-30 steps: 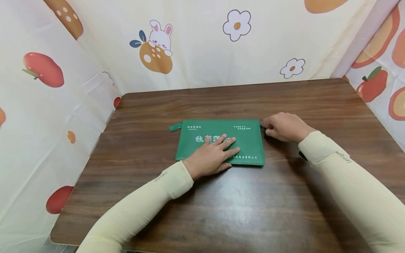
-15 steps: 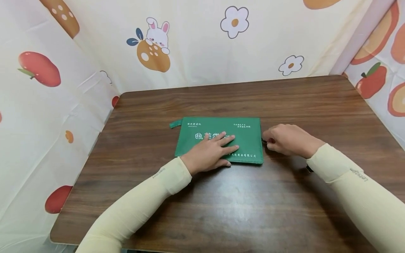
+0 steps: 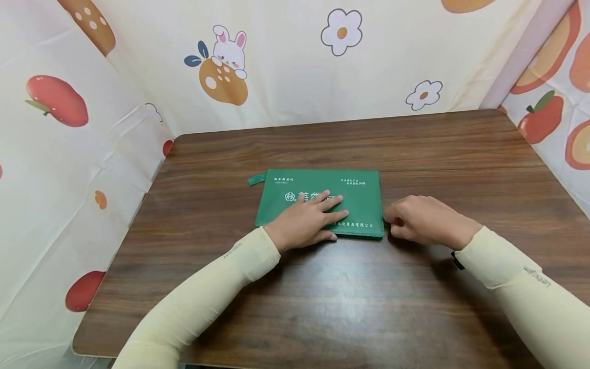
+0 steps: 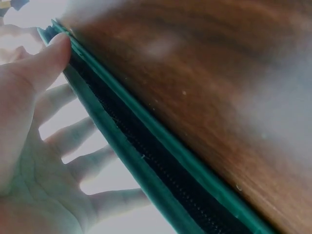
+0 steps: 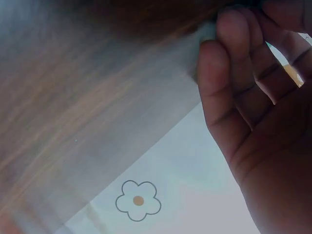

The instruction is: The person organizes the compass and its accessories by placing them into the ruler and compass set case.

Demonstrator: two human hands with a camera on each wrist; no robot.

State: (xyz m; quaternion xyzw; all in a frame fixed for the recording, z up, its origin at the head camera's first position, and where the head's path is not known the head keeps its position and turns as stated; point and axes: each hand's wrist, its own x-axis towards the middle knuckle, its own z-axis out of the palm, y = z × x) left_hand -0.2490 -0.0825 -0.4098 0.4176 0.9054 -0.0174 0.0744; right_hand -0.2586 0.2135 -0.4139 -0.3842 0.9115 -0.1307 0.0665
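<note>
A flat green zippered pouch [image 3: 322,180] with white printing lies on the table. My left hand [image 3: 310,219] rests on its top with the fingers spread. In the left wrist view the thumb [image 4: 57,51] touches the near edge, along which a black zipper [image 4: 141,141] runs. At the pouch's right edge, close to the near corner, my right hand [image 3: 421,221] has its fingers curled, pinching the zipper pull, which its fingertips now hide. The right wrist view shows the curled fingers [image 5: 217,73] from the palm side.
A green strap [image 3: 256,179] sticks out from the pouch's far left corner. The brown wooden table [image 3: 322,312] meets a cream curtain [image 3: 295,61] with printed fruit and flowers at the back, and more printed cloth hangs at both sides.
My right hand has slid along the pouch's right edge toward me, from near the far corner to near the near corner. The left hand has stayed on the pouch.
</note>
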